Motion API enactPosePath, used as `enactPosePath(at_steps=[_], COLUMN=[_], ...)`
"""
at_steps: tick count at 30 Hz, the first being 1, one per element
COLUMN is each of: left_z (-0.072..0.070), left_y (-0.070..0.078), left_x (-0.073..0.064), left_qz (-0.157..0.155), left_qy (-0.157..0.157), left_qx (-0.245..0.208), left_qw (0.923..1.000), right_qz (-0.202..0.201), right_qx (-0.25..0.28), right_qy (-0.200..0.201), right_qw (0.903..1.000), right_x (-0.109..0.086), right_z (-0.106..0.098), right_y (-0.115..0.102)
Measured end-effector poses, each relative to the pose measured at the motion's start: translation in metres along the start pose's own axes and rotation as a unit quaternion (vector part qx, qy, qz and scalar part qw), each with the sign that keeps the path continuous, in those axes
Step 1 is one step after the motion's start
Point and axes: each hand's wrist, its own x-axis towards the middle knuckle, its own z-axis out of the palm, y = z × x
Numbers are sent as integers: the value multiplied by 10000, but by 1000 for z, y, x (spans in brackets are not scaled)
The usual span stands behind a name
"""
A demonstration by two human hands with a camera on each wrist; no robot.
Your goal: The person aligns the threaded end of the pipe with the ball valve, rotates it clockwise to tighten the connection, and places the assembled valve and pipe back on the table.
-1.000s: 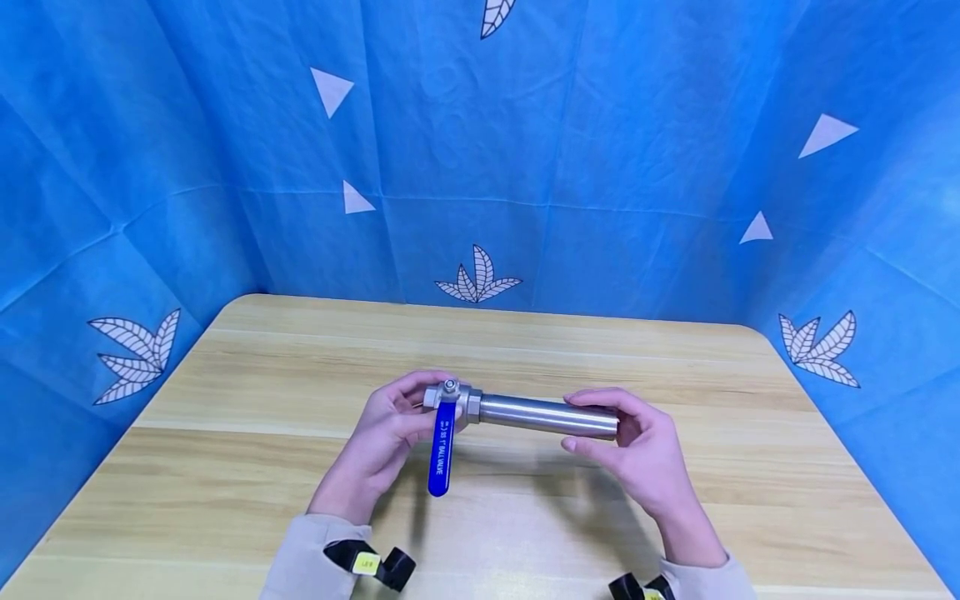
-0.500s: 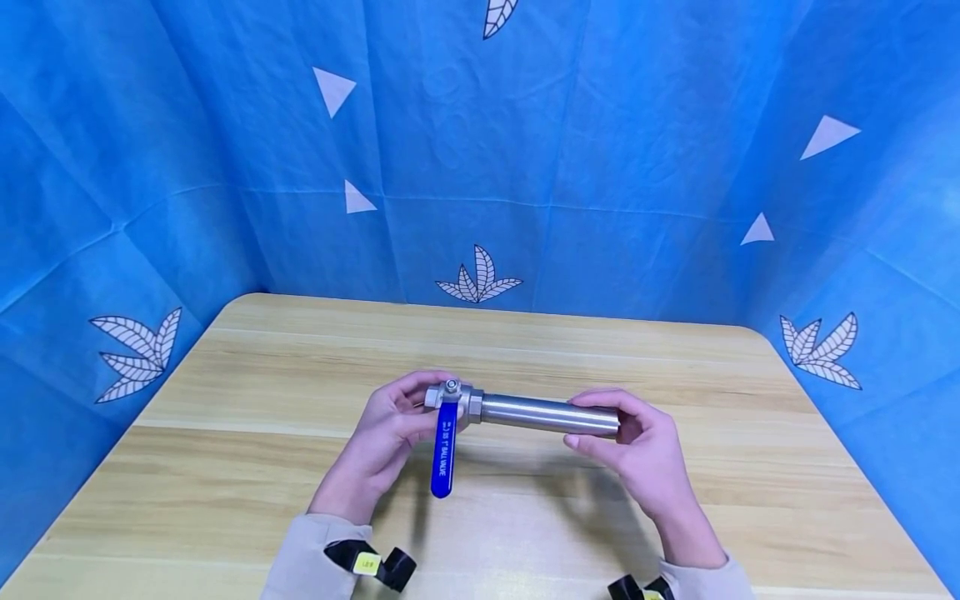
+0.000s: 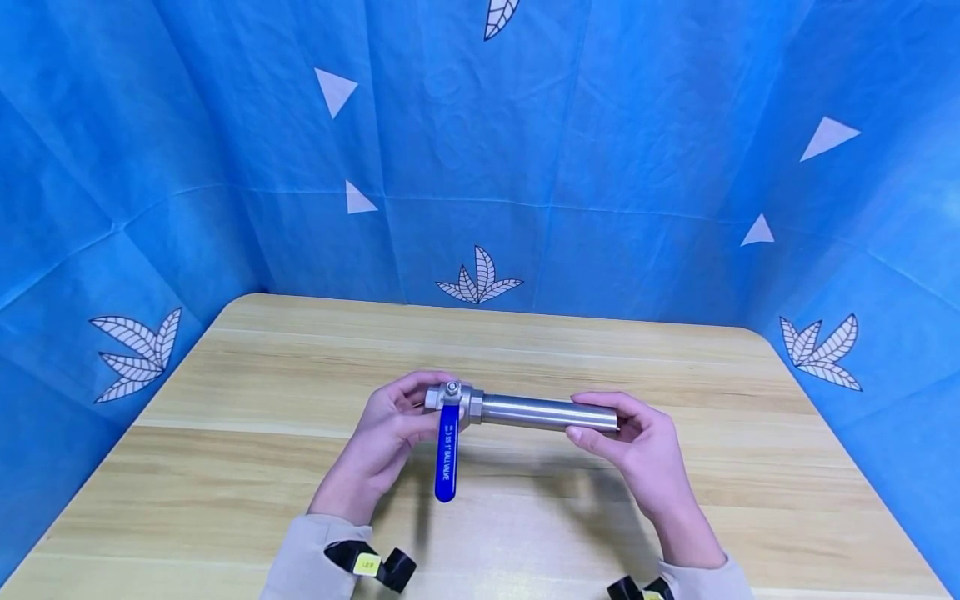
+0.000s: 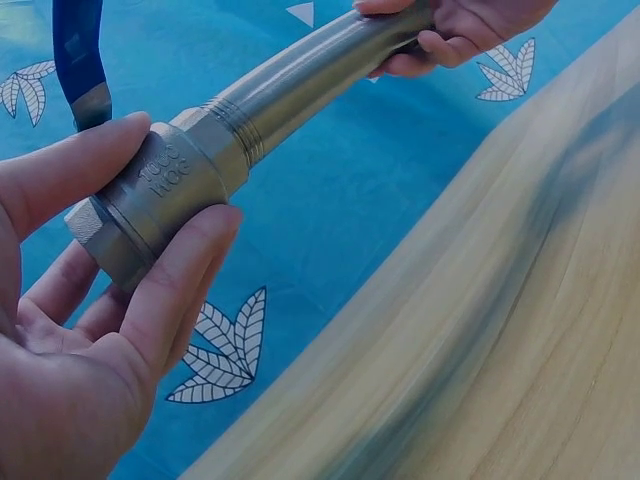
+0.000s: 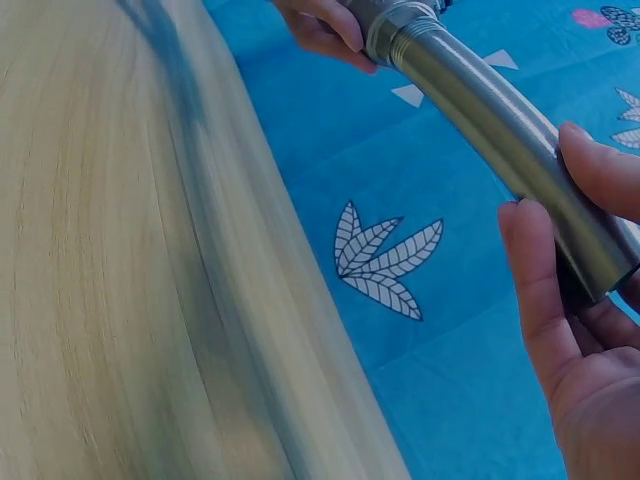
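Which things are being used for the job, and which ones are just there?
For the job:
ball valve with its blue lever, in the left hand
metal pipe, in the right hand

Just there:
wood-grain table
blue patterned curtain

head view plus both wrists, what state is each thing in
ball valve, raised, body gripped
steel pipe, raised, threaded end at the valve, some thread showing
blue lever, crosswise to the pipe
left hand, holding the valve
right hand, holding the pipe's far end
wooden table, shadowed below the hands
blue cloth, hanging, creased
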Motion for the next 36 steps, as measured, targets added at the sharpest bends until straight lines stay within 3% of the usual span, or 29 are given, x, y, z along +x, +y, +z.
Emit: enactPosePath(at_steps=[9,21,29,36], left_z=[-2,-2,0,0], left_y=[-1,-2,1,0], left_x=[0,0,-1,-1], left_qz=[78,146,111,137], left_qy=[-118,-166,-94,-66], left_qx=[-43,-32,-49,90], left_qw=[9999,9997,9999,9998], right_qz=[308,344,-179,-893], right_qx=[203,202,-337,-552], right_qy=[-52,-81,-299,-126], right_qw=[9993,9992,9988,9944], right_x=[3,4,1,2], right_z=[0,1,0,2], right_y=[1,3,4,10])
